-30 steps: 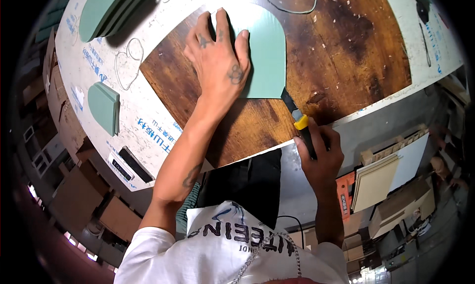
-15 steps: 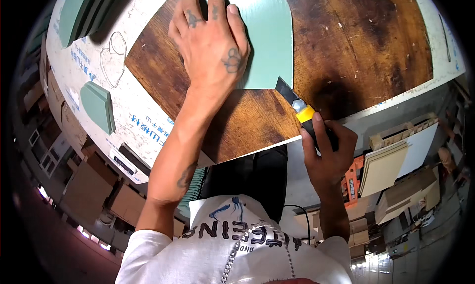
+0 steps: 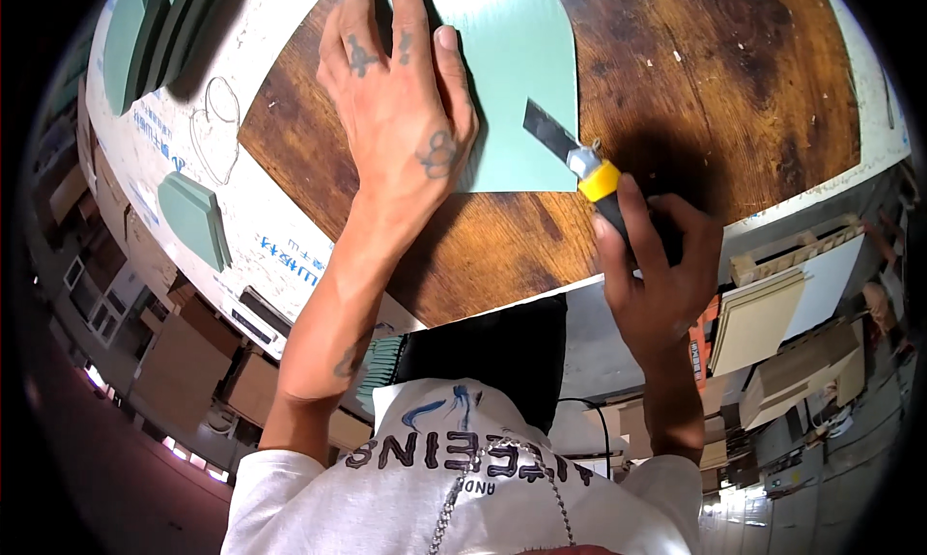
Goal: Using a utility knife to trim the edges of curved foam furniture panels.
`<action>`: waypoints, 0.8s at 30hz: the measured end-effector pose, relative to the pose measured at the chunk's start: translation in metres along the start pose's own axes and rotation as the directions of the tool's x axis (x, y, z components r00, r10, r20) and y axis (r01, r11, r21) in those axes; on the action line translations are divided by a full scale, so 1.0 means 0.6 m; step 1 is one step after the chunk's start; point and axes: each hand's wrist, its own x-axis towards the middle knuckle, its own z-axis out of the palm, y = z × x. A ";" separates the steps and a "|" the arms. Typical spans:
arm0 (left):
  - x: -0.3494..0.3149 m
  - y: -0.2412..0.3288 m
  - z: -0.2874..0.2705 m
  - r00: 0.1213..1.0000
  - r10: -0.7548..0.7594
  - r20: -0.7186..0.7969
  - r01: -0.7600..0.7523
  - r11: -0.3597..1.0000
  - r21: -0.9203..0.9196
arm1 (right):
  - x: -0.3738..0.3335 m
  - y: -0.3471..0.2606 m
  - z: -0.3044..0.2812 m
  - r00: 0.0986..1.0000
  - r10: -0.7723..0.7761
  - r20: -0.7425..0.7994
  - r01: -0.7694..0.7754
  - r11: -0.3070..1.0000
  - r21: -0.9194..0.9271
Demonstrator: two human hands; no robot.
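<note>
Partly cropped green panel (image 3: 512, 67); left hand (image 3: 401, 111) spread atop; right hand (image 3: 661, 265) gripping knife (image 3: 583, 161); handle (image 3: 611, 209) seemingly half-hidden

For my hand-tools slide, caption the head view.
Left hand on a pale-green curved panel lying on a brown wood-grain board; right hand holding a black-and-yellow metal-bladed knife.

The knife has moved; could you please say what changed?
The right hand carried the knife forward from the near right corner of the green board, the blade now overlapping it. The knife stays gripped, and the left hand still lies on the board.
</note>
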 end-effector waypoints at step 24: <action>-0.001 0.009 0.003 0.973 -0.232 -0.005 0.227 0.957 -0.179 | -0.027 -0.017 0.008 0.992 0.059 -0.109 -0.058 0.998 0.014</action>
